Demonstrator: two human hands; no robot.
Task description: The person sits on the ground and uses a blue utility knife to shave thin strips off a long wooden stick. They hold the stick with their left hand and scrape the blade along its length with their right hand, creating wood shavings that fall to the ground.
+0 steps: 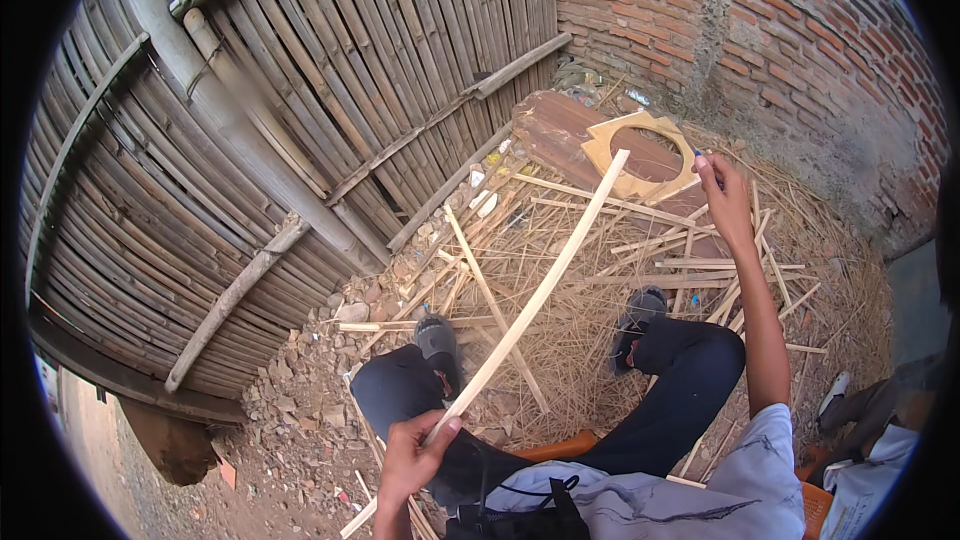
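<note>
My left hand (412,455) pinches the near end of a long pale wooden strip (545,285), which slants up and away to the right. On the far side, my right arm is stretched forward. The fingers of my right hand (722,190) are closed around a small blue-tipped thing (697,153), mostly hidden by them. Right beside that hand is a light wooden piece with a large round hole (606,152), lying on a brown board (545,130). Whether the hand touches the holed piece I cannot tell.
Several loose wooden strips (490,295) lie crossed over straw and rubble around my feet. A bamboo fence (380,70) rises at the left, a brick wall (770,60) at the back right. Another person's leg (865,405) shows at the lower right.
</note>
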